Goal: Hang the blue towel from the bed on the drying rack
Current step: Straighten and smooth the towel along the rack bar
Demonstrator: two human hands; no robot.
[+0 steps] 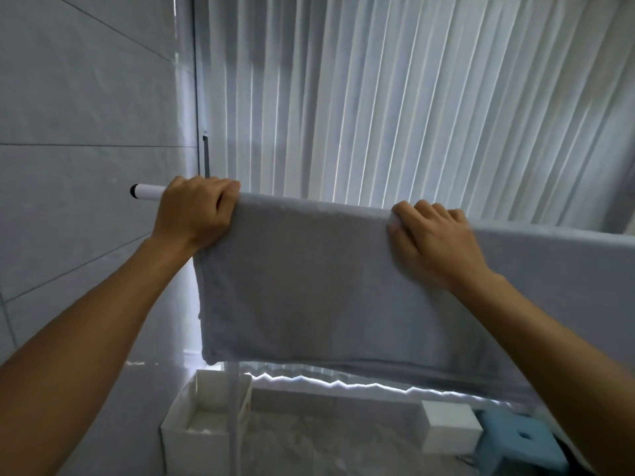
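The pale blue towel hangs folded over the white top bar of the drying rack, spreading from the bar's left part out past the right edge of the view. My left hand is curled over the bar at the towel's left top corner, gripping cloth and bar together. My right hand lies on the towel's top edge near the middle, fingers bent over the fold and pressing the cloth. The rack's black-capped bar end sticks out left of my left hand.
White pleated curtains hang just behind the rack. A grey tiled wall is on the left. Below stand an open white box, a small white box and a light blue stool on the marble floor. The rack's upright post rises from the floor.
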